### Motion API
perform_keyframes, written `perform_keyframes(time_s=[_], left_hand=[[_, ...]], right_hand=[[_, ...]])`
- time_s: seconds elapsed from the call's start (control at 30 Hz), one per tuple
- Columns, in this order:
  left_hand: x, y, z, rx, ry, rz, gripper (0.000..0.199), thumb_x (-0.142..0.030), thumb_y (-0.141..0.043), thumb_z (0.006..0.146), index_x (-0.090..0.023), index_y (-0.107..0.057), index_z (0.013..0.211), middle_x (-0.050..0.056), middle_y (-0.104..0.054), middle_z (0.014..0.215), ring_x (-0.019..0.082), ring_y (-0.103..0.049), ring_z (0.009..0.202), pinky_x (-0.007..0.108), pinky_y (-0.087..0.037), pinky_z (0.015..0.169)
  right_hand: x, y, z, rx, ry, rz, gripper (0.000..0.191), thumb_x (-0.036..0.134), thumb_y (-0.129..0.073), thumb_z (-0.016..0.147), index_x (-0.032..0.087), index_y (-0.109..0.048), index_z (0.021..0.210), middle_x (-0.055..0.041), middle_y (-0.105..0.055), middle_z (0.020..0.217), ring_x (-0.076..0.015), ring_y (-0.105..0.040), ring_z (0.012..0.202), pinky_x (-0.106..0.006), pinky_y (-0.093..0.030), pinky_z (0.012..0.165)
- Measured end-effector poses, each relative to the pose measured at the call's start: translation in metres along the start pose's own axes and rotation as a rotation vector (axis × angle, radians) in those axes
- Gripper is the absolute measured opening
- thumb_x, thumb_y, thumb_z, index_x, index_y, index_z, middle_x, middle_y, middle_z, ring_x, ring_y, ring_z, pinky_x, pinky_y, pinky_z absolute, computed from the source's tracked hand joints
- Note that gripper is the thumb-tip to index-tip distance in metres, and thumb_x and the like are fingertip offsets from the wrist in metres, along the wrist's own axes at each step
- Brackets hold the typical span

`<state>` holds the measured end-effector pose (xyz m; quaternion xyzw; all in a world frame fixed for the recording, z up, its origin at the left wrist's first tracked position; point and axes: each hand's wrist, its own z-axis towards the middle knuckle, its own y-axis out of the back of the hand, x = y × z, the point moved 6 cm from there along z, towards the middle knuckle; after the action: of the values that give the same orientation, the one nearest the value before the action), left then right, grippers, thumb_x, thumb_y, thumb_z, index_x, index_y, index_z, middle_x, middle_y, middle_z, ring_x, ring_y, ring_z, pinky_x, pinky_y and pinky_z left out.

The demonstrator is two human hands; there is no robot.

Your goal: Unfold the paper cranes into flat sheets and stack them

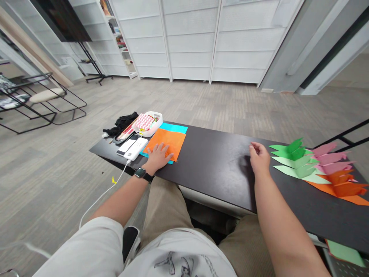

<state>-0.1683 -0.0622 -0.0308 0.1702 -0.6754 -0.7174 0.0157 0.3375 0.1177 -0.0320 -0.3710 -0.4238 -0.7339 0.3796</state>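
My left hand point(158, 157) lies with fingers spread on a square sheet of orange paper point(175, 141). Blue paper point(175, 127) shows from under the orange sheet at its far and near edges. Over the dark table, my right hand point(259, 156) is loosely curled, with nothing visible in it. To its right stand folded paper cranes: green point(295, 149) and pale green point(300, 171) ones nearest the hand, pink ones point(331, 158) behind and orange ones point(341, 184) closer to me.
Left of the paper are a white power bank point(137, 149) with a cable, a phone point(124, 148), a white basket point(155, 122) of small items and a black cloth point(125, 121). The dark table point(213, 161) spans my front. Green paper point(346, 252) sits below its right side.
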Motion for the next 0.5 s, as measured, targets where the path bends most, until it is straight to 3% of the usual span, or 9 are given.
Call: perform_keyframes(time_s=[0.5], left_hand=[[0.02, -0.009, -0.008, 0.007, 0.015, -0.013, 0.065, -0.059, -0.05, 0.104, -0.032, -0.05, 0.164, 0.016, -0.033, 0.179, 0.047, -0.025, 0.166, 0.083, -0.006, 0.127]], right_hand=[[0.01, -0.002, -0.005, 0.024, -0.031, 0.002, 0.045, 0.055, -0.068, 0.082, 0.021, -0.078, 0.111, -0.0104, -0.079, 0.097, -0.027, -0.069, 0.085, -0.049, -0.057, 0.093]])
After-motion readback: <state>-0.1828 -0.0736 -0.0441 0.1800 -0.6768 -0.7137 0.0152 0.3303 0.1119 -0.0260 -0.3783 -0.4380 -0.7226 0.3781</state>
